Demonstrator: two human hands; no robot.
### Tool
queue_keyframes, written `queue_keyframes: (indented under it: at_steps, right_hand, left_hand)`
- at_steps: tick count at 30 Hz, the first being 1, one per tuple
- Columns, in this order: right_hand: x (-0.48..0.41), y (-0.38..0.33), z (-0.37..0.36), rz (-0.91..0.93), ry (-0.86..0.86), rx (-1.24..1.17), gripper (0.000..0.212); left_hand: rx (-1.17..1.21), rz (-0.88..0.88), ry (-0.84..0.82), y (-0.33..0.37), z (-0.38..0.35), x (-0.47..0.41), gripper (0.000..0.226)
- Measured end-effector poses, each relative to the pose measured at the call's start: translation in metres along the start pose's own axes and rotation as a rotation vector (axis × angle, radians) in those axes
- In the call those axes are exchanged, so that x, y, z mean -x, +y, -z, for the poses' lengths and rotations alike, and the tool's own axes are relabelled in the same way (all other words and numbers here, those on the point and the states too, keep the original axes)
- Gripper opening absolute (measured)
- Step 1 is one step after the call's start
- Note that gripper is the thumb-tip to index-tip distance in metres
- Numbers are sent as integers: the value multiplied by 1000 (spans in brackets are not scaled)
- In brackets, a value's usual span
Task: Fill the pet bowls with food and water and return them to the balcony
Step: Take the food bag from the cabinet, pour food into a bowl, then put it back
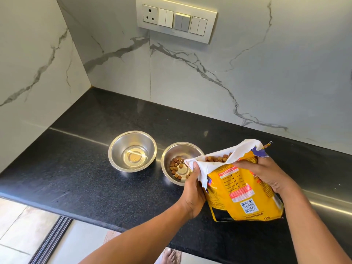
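Two steel bowls stand side by side on the black counter [76,168]. The left bowl [116,149] holds no food; its bottom shines. The right bowl [172,151] has several brown kibble pieces [176,167] in it. A yellow pet food bag [240,187] is tilted with its torn white mouth over the right bowl's rim, kibble showing at the opening. My left hand [192,189] grips the bag's mouth at the left edge. My right hand [266,174] holds the bag's upper right side.
Marble-pattern walls meet in a corner at the back left. A switch panel with a socket [176,20] is on the back wall. The counter's front edge runs diagonally; below it are floor tiles, a door track [51,241] and my bare foot [169,256].
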State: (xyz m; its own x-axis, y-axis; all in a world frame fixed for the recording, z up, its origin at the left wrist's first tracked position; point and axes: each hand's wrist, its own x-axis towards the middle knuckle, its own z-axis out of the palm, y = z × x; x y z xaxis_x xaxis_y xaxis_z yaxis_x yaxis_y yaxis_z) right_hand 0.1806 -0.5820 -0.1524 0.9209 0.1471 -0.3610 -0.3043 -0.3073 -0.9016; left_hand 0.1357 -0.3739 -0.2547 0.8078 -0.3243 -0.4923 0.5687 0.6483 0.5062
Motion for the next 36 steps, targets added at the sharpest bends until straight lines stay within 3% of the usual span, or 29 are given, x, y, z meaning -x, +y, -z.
queue_keyframes:
  at_steps: [3,8,26,36]
  right_hand:
    - [-2,0,5,-41,10,41,38]
    - [-5,-3,6,-66,0,106,55]
    - [-16,-14,6,-112,-63,223,61]
    - [-21,-23,4,-121,-103,308,56]
  left_hand:
    - [18,4,-5,-3,-2,0,75]
    - [60,20,1,-8,-3,1,73]
    - [96,47,19,-21,1,4,73]
    - [122,64,22,-28,0,3,74]
